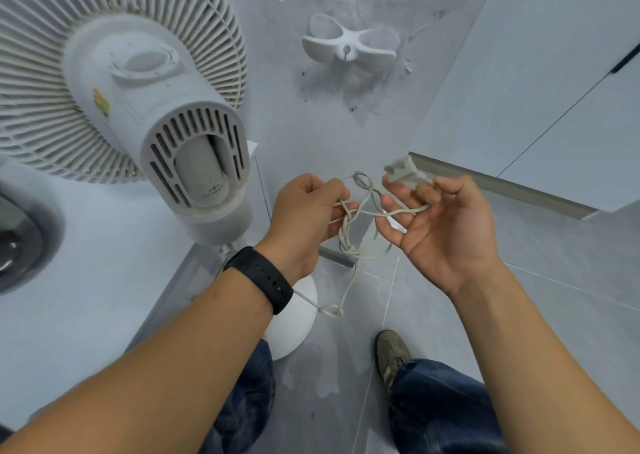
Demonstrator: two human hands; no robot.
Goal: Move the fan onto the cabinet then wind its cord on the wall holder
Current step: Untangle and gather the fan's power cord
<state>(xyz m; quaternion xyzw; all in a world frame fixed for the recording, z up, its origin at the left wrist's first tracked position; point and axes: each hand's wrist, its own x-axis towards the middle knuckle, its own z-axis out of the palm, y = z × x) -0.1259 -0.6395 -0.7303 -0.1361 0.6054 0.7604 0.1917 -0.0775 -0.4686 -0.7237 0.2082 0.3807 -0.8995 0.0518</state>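
Observation:
A white fan point(138, 89) fills the upper left, its motor housing facing me; its round base point(294, 318) shows below my left wrist. The fan's pale cord point(349, 238) hangs tangled and knotted between my hands. My left hand point(308, 218), with a black watch on its wrist, pinches the cord in closed fingers. My right hand point(446, 231) holds the plug end point(403, 173) at its fingertips, and a cord loop lies across its fingers. On the wall above sits the white wall holder point(349, 46), with nothing wound on it. The cabinet top point(104, 280) lies at the left.
A dark sink basin point(20, 238) is set into the counter at the far left. White cabinet doors point(554, 89) stand to the right. My shoe point(393, 353) and jeans are on the grey tiled floor point(346, 384) below.

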